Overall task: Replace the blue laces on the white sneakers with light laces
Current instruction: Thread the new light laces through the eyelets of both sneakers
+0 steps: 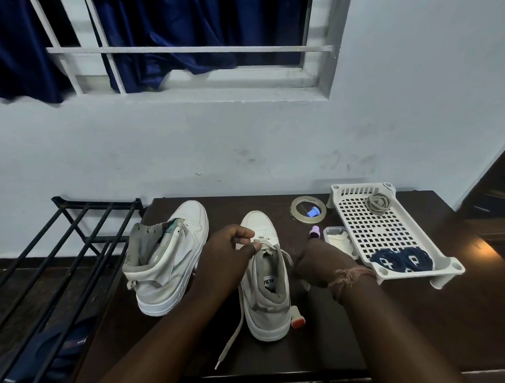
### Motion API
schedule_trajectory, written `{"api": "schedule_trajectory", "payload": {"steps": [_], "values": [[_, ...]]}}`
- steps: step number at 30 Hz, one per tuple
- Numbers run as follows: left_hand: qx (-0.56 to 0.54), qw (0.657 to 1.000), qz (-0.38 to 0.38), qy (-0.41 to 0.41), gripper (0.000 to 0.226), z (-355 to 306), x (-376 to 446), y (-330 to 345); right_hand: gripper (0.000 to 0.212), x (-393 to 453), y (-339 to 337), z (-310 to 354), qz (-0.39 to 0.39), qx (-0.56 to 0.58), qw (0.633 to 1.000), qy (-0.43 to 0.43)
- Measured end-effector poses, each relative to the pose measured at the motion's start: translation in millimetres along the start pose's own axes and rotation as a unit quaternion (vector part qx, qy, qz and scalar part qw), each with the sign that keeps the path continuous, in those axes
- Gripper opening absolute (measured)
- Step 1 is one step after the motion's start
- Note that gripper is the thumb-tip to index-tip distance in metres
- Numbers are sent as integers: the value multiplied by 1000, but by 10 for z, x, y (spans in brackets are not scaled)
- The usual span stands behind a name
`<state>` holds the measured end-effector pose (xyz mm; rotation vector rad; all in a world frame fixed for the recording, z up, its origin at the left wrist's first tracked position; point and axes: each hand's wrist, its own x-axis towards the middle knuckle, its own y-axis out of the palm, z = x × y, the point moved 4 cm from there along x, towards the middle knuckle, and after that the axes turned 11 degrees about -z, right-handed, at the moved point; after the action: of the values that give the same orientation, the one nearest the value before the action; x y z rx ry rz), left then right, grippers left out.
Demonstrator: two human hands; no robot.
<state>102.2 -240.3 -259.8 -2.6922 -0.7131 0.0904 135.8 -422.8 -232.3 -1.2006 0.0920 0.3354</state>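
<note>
Two white sneakers stand on the dark table. The left sneaker has no lace and its tongue is pulled open. The right sneaker carries a light lace through its lowest eyelets, with one end trailing toward the table's front edge. My left hand pinches the lace at the eyelets over the toe. My right hand is beside the shoe's right side, fingers curled down around the lace's other end. Two coiled blue laces lie in the white tray; another light lace sits coiled at its far end.
A tape roll with a small blue cap inside lies behind the right sneaker. A purple cap and a small white container sit next to the tray. A small orange-tipped object lies by the heel. A black metal rack stands left.
</note>
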Motion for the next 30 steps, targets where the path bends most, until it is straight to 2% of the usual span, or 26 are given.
{"api": "schedule_trajectory", "payload": {"steps": [3, 6, 8, 11, 13, 14, 16, 19, 22, 24, 26, 28, 29, 30], "values": [[23, 1000, 1, -12, 14, 7, -3, -33, 12, 96, 8, -2, -28, 104, 994, 1], [34, 999, 2, -11, 12, -30, -16, -59, 21, 134, -37, -34, -57, 150, 987, 6], [37, 999, 4, -15, 11, -48, -19, -75, 14, 143, -55, -96, -42, 130, 990, 31], [54, 998, 3, -11, 13, -54, -20, -104, 44, 175, 13, -205, -21, 35, 997, 73], [88, 996, 10, 5, 11, -71, -17, -107, 54, 189, 68, -220, -28, 0, 997, 71], [104, 994, 17, 13, 9, -81, -11, -107, 55, 194, 77, -208, -25, 1, 997, 67], [135, 990, 27, 24, 6, -99, 3, -116, 41, 178, 53, -160, -14, 32, 997, 64], [171, 983, 50, 46, 17, -113, 16, -113, 27, 105, -50, -73, -27, 85, 995, 44], [219, 969, 95, 57, 24, -130, -4, -73, 45, 84, -80, -31, -26, 134, 990, 37], [235, 963, 127, 38, 35, -96, -9, -47, 46, 109, -63, -51, -26, 164, 985, 49], [206, 970, 132, 1, 31, -46, 14, -44, 39, 112, -56, -68, -25, 170, 984, 39], [131, 984, 110, -45, 22, -27, 19, -67, 22, 110, -71, -52, -27, 145, 989, 24], [110, 988, 93, -52, 20, -24, 26, -84, 22, 81, -106, -42, -25, 144, 988, 41], [108, 990, 75, -44, 20, -15, 49, -102, 27, 71, -144, -41, -19, 95, 995, 26]]}}
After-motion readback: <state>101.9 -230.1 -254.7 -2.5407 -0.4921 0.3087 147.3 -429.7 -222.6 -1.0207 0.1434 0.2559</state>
